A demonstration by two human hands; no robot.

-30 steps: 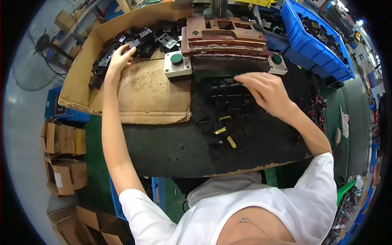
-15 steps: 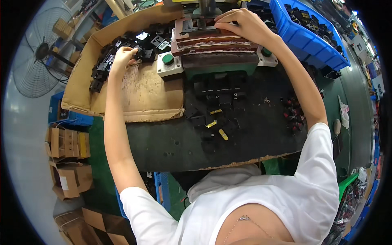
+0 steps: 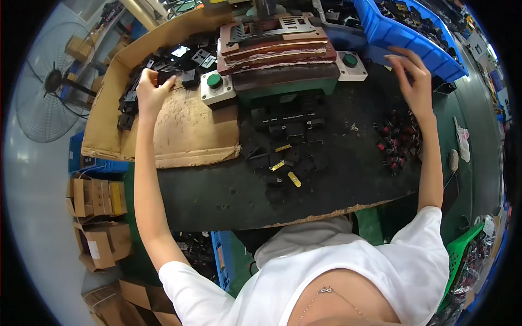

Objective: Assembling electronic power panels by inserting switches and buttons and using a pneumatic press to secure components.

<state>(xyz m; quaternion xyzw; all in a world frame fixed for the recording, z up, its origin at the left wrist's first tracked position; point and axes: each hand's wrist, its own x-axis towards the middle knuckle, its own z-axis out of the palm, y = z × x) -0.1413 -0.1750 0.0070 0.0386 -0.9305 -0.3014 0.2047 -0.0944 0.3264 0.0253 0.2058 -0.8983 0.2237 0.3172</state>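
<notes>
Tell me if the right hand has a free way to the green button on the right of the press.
Probably yes. The right hand is raised, fingers spread, near the blue bin, holding nothing visible. The right green button sits uncovered just to its left, with nothing between them.

The bench [image 3: 228, 201] wore a dark mat frayed along its near edge. A worn cardboard sheet [image 3: 185, 130] covered its left end. Black parts [image 3: 288, 127] and brass strips [image 3: 294, 179] lay mid-bench; red-and-black parts [image 3: 399, 141] sat toward the right edge.
</notes>
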